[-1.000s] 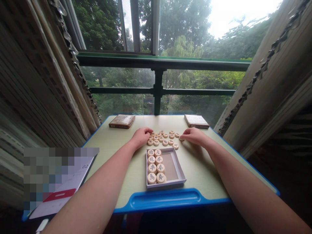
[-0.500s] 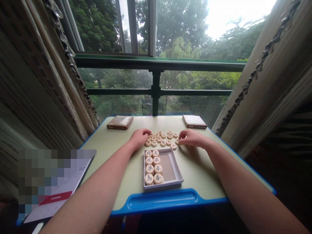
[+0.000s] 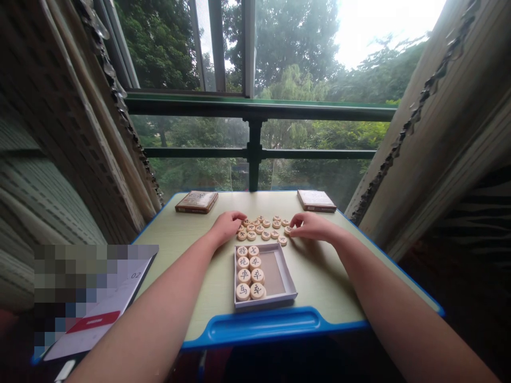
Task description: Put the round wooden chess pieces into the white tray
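Discs (image 3: 244, 275) in shallow cardboard tray (image 3: 273, 272)

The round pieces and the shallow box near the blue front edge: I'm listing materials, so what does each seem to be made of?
Round pieces: probably wood with a smooth finish, judging by their pale tan colour; no grain shows clearly, so plastic is possible. Shallow box: likely matte cardboard, judging by its thin, pale walls and plain tan floor.

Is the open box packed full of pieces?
No: the pieces stand in two columns, and the brown bottom of the box shows beside them.
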Tool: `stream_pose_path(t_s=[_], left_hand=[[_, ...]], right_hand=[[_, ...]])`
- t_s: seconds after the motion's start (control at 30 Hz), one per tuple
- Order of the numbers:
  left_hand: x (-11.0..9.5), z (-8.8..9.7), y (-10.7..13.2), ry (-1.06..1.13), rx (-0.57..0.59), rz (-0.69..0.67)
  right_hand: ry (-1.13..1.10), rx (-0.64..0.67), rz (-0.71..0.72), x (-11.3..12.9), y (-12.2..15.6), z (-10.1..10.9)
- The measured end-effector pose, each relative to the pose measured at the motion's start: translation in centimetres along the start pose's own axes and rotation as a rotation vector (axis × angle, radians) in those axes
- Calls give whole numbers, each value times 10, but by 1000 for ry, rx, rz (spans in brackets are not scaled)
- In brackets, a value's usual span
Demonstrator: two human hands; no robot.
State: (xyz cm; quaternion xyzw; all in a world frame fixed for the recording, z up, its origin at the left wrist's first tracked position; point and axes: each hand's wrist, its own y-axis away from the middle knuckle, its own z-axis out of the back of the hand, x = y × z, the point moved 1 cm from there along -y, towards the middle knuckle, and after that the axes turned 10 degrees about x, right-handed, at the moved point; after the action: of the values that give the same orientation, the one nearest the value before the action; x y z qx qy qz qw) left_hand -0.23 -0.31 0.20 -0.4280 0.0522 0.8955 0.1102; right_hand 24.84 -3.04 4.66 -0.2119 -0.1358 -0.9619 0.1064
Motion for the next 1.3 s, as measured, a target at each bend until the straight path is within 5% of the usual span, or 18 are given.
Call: stream_pose_path(t_s=[0.23,0.33,0.5,0.9,1.13,1.3], left_hand=[[-24,2,13,91,-103,-153],[-42,0,24,293,60,-236],[-54,-6,35,300,256,-243],[-51,-4,35,449,324,-253],[-50,-2,32,429,154,-200],[-52,-2,34,417,281,-241]], right_hand=[[-21,-177,237,19,7,-4],[-1,-271,390,30,10,-13],[18,-347,557,39,13,-28],[-27,-455,681,39,14,-32],[-18,-467,680,37,14,-31],[-21,-469,687,38,15,-32]])
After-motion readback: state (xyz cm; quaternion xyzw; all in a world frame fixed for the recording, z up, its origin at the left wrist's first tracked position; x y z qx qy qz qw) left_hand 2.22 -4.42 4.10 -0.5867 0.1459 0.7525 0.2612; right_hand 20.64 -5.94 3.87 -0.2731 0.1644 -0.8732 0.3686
